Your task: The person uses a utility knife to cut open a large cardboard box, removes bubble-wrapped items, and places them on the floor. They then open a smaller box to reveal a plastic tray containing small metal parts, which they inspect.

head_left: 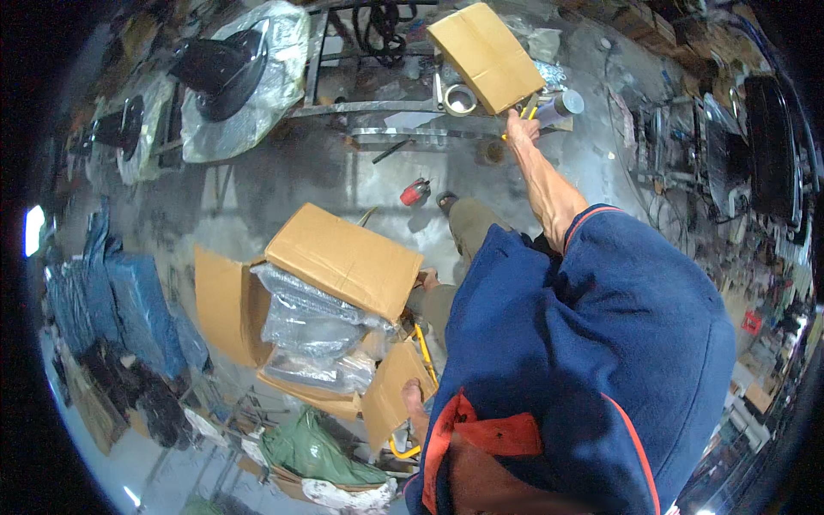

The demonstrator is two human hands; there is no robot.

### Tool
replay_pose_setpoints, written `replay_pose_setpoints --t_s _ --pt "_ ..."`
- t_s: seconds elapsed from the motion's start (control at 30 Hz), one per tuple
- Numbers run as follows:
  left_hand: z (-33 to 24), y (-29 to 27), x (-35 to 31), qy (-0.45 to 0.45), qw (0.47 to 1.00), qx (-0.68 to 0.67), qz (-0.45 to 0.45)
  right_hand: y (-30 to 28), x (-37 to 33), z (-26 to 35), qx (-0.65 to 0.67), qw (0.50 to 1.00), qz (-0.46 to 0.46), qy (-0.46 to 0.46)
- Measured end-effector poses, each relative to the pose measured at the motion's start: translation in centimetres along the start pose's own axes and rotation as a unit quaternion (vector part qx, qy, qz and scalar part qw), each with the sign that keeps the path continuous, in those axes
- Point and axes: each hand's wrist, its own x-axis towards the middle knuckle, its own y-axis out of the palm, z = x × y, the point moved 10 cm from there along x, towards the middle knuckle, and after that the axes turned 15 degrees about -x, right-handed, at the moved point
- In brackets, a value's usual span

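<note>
My right arm stretches to the far bench, where my right hand (522, 129) is closed on a slim yellow tool whose exact kind is unclear. Just beyond it sits a sealed cardboard box (487, 56), with a roll of tape (460, 99) to its left and a grey-capped cylinder (566, 104) to the right of the hand. My left hand (414, 398) grips a flap (384, 403) of a large opened carton (343, 262) beside my legs. Clear plastic-wrapped contents (300, 313) show inside that carton; what they are is hidden.
A red and black object (415, 191) lies on the floor ahead of my feet. Black chair-like parts in plastic (249, 73) stand at far left. Blue wrapped bundles (142, 300) are at left, a green bag (318, 451) near the bottom. Yellow tubing (425, 352) stands by the carton.
</note>
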Motion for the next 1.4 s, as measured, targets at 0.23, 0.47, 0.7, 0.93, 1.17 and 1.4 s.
replay_pose_setpoints --t_s 0.23,0.47,0.7,0.93,1.17,1.4 --pt "0.1 2.2 -2.0 0.010 1.000 -0.005 -0.017 -2.2 0.4 3.1 0.154 0.983 0.082 0.064" --pt "-2.5 2.1 -1.9 0.058 0.996 0.059 -0.036 -7.4 2.0 10.8 0.007 0.959 -0.009 -0.282" --pt "2.0 -1.1 -1.6 0.034 0.979 0.139 -0.148 -0.2 23.6 17.7 -0.009 0.938 0.210 -0.276" --pt "2.7 -3.0 -3.5 -0.024 0.965 0.042 -0.256 0.7 18.5 23.7 -0.182 0.859 0.031 -0.477" --pt "3.8 0.0 -2.6 -0.105 0.967 0.010 -0.230 9.5 -5.7 10.5 -0.052 0.737 0.410 -0.535" --pt "11.1 3.7 1.0 -0.202 0.919 -0.161 -0.296 7.9 -11.7 -4.3 -0.289 0.556 0.555 -0.547"
